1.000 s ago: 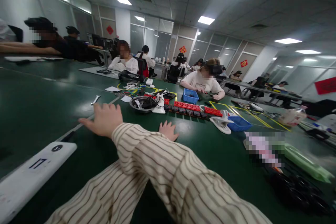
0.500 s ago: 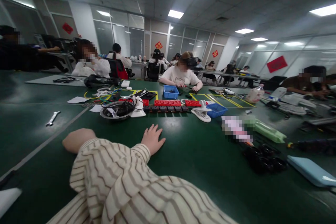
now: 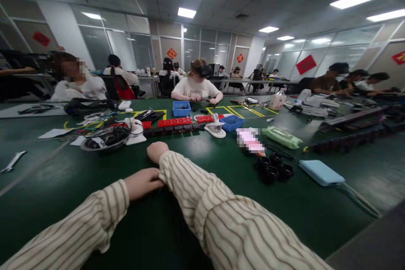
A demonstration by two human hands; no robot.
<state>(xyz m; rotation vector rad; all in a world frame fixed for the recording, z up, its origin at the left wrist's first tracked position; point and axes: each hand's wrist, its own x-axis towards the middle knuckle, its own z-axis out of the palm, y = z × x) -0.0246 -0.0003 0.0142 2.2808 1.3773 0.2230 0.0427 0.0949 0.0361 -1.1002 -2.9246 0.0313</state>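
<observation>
Your right hand [image 3: 156,151] sits at frame centre as a bare, curled fist on the dark green matte worktop [image 3: 221,177], fingers tucked under and out of sight, gripping nothing that shows. Your left hand [image 3: 142,182] lies just below and left of it, fingers closed together, the tips touching the cuff of the cream, brown-striped right sleeve [image 3: 202,198]; whether it pinches the cloth you cannot tell. Nearest thing ahead: the shallow round metal bowl full of black cables [image 3: 104,140], up and left of the right fist, near but apart from it. Just beyond the fist, the long red-and-black power strip [image 3: 177,124] runs left to right across the frame, its long axis crosswise to your forearm; the right hand is the nearer one. A white plastic clip stand [image 3: 215,128] and a small blue plastic bin [image 3: 232,122] stand at the strip's right end. Right of centre, a cluster of glossy black round caps [image 3: 274,168], then a flat pale-blue case [image 3: 321,172]. A steel spanner [image 3: 12,161] lies at far left.
</observation>
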